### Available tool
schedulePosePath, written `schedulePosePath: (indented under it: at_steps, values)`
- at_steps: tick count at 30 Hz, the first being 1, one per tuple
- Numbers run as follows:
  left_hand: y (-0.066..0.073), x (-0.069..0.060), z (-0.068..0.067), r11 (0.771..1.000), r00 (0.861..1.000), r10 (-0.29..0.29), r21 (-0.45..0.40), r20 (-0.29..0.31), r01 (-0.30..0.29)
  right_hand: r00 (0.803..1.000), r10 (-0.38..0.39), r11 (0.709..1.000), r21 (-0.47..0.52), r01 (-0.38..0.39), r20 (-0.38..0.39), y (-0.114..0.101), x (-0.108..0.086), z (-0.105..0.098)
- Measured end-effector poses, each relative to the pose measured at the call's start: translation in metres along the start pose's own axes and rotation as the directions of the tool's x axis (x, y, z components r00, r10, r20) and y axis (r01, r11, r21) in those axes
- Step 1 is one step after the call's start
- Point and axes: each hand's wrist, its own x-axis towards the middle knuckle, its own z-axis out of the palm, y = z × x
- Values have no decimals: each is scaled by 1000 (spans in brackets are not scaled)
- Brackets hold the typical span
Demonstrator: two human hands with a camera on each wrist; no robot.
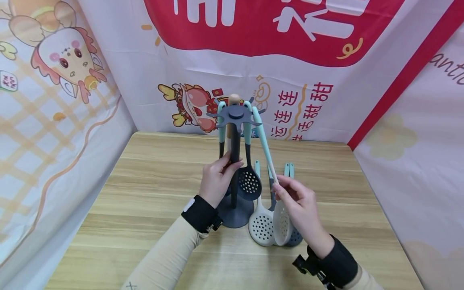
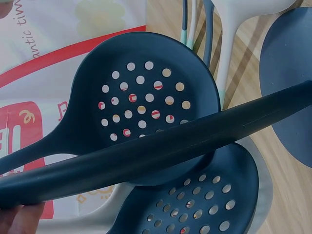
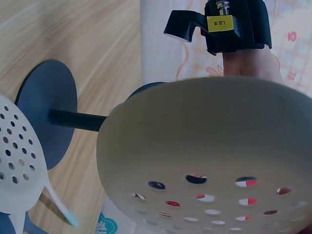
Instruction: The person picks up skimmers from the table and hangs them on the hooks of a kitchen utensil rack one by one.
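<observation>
We note cream sleeves, the left bearing a dark cross-shaped mark; black wristbands, the left with a pale tab; and black mounts, the left showing a yellow printed label and metal screw.

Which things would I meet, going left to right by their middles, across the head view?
Left wristband, left hand, utensil stand, hanging dark skimmer, white skimmer lying on the table, head of the white skimmer in hand, right hand, right wristband.
</observation>
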Motion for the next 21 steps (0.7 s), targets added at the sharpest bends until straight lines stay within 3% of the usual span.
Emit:
schedulePosePath:
  at_steps: [21]
  values:
    - [2, -1, 1, 1000, 1000, 5, 12, 0, -5, 998, 3, 999, 39, -6, 58, 2, 2, 10]
